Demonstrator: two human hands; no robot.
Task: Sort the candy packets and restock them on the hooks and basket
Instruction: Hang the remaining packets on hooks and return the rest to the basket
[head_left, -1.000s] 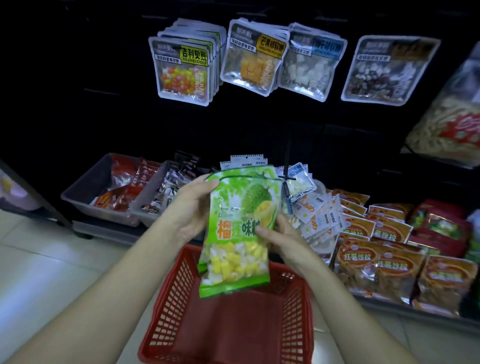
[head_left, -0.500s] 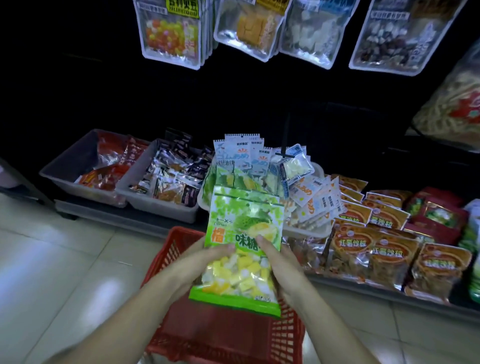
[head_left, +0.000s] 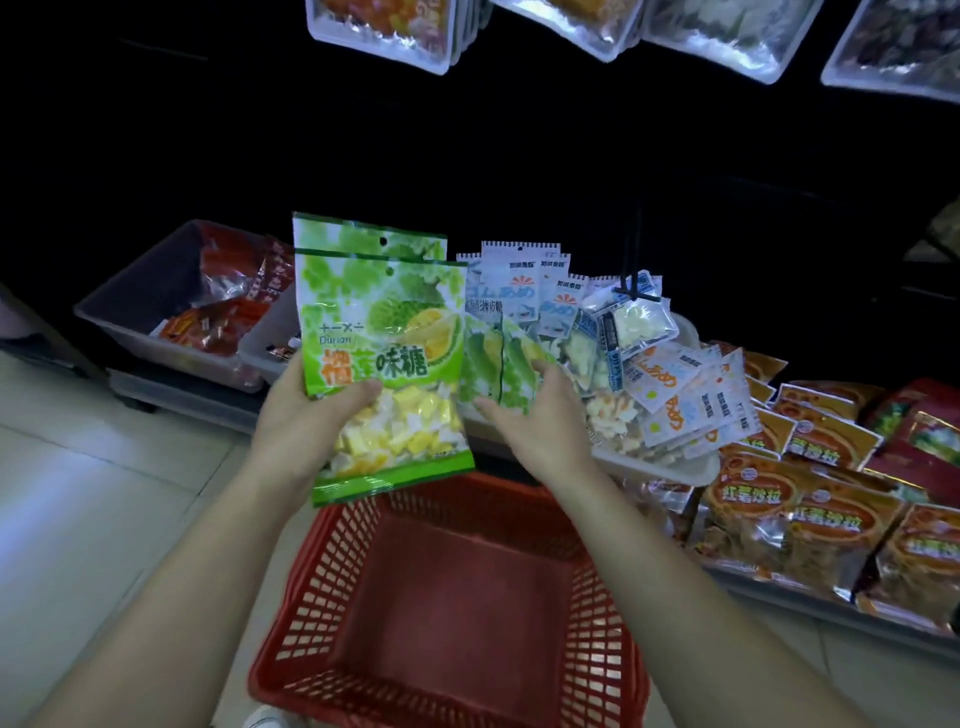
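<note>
Bottom centre: red basket (head_left: 291, 587) on pale floor tiles (head_left: 78, 493), both forearms reaching over it.

Left hand (head_left: 304, 426), centre-left: grips a green durian candy packet (head_left: 384, 332) upright. Thumb (head_left: 358, 389) lies across the printed front just above the clear window of yellow and white sweets; the other fingers are curled behind, out of sight. A second matching packet (head_left: 363, 236) is stacked behind the first, its top edge showing above. The packets' lower edge hangs just over the basket's far rim.

Right hand (head_left: 540, 431), centre: fingers loosely bent, fingertips (head_left: 488, 408) and thumb at the lower part of another green packet (head_left: 493, 364) standing in a white tray (head_left: 660, 465). Whether it is pinched or only touched, cannot tell.

Same tray, to the right: white-and-blue sachets (head_left: 691, 395), leaning.

Right edge: orange foil packets (head_left: 753, 499) in rows on the low shelf.

Left, further back: grey bins (head_left: 140, 306) with red wrappers.

Top of frame: clear hanging packets (head_left: 384, 26) against the dark back panel, cut off by the edge.
</note>
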